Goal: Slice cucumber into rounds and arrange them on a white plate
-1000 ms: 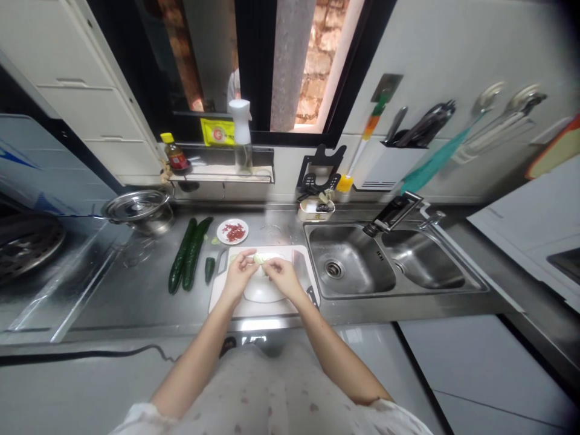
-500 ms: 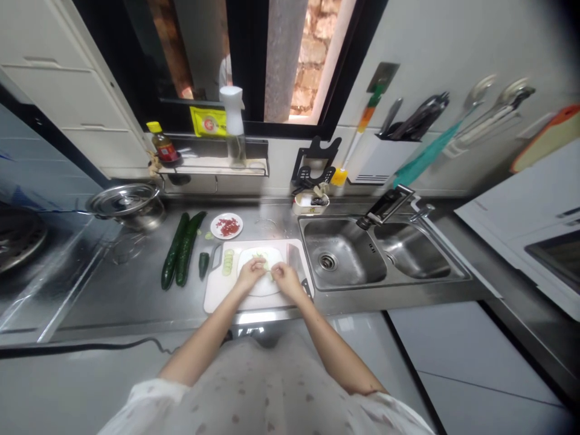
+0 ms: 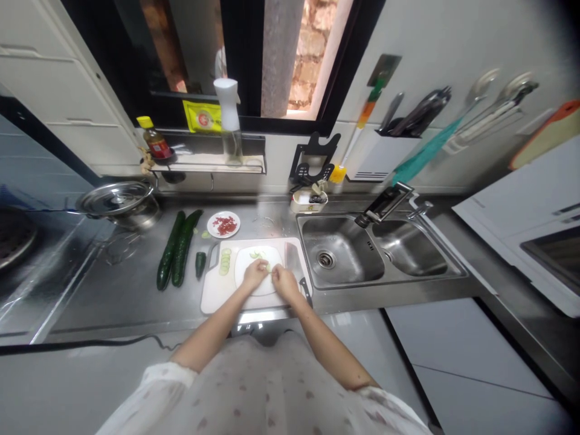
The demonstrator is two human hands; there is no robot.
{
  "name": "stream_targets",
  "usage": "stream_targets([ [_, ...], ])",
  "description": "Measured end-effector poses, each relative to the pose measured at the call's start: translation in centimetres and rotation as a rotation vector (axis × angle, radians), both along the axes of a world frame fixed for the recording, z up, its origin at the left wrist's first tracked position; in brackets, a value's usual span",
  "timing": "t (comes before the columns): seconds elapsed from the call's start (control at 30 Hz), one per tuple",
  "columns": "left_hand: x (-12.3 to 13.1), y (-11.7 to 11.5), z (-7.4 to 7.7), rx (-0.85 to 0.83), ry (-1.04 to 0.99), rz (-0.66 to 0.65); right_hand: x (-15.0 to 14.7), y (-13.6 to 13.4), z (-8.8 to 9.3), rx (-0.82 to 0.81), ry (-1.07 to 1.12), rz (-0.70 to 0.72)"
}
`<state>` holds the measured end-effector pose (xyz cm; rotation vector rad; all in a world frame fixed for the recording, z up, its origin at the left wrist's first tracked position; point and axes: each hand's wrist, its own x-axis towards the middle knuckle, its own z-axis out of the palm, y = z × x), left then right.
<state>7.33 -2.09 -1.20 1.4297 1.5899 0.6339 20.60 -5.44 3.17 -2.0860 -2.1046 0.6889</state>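
Over a white plate (image 3: 243, 261), my left hand (image 3: 255, 274) and my right hand (image 3: 283, 284) sit close together, fingertips pinched. Between them is a small pale-green bit, seemingly a cucumber slice, mostly hidden by the fingers. Several thin cucumber pieces (image 3: 259, 254) lie on the plate, just beyond my left fingers. The plate rests on a white cutting board (image 3: 212, 297). A row of overlapping cucumber slices (image 3: 225, 262) lies on the board's left side. At its right side is a kitchen knife (image 3: 306, 291), black handle toward me, beside my right hand.
Two whole cucumbers (image 3: 174, 251) and a cut cucumber end (image 3: 200, 264) lie left of the board. Behind it stands a small plate (image 3: 211, 225) of chopped red pieces. A lidded pot (image 3: 136, 214) stands back left. The double sink (image 3: 312, 254) adjoins the board's right.
My hands have drawn slightly closer together and lower over the plate, fingers more tightly closed. The whole view has shifted a little. The plate, board and cucumbers stay in place.
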Motion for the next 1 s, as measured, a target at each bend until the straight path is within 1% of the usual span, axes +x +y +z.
stream_targets([
  [0.17, 0.4, 0.1, 0.9, 0.042, 0.170, -0.096, -0.2, 0.4, 0.2, -0.065, -0.143, 0.068],
  [0.27, 0.5, 0.0, 1.3, 0.039, 0.294, -0.167, -0.4, 0.3, 0.1, -0.066, -0.203, 0.084],
  [0.37, 0.4, -0.2, 1.6, 0.052, 0.387, -0.204, -0.3, -0.2, 0.2, -0.053, -0.221, 0.088],
  [0.53, 0.1, -0.8, 1.8, 0.128, 0.415, -0.231, -0.1, -1.4, 0.4, -0.027, -0.235, 0.154],
  [0.63, 0.1, -1.0, 1.8, 0.149, 0.434, -0.246, -0.1, -1.6, 0.2, -0.039, -0.259, 0.164],
  [0.8, 0.3, -0.7, 1.7, 0.162, 0.446, -0.251, -0.1, -1.1, 0.0, -0.044, -0.293, 0.171],
  [1.0, 0.3, 0.3, 1.8, 0.153, 0.460, -0.261, -0.1, -0.3, 0.0, -0.061, -0.307, 0.164],
])
